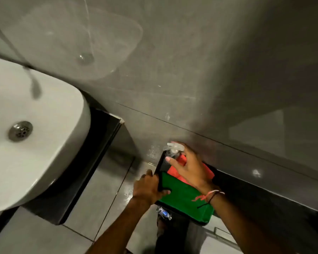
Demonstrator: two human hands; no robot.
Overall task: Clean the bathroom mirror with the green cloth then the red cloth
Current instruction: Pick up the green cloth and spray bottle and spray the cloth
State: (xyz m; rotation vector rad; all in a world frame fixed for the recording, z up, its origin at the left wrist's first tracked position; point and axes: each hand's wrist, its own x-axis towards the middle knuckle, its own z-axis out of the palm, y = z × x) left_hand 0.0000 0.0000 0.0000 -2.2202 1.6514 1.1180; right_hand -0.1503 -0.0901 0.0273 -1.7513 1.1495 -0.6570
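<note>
Both hands (151, 187) (189, 167) at unlabelled tray (159, 173); green cloth (184, 200) inside.

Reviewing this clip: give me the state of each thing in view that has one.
Green cloth: folded, in the black tray.
Red cloth: in the tray, partly covered.
Spray bottle: upright, right hand on it.
Black tray: left hand gripping its edge.
Sink: unplugged.

You see no words, numbers, or signs here that can be read. The spray bottle (173, 150) has no label you can make out, and the cloths and walls are plain.
</note>
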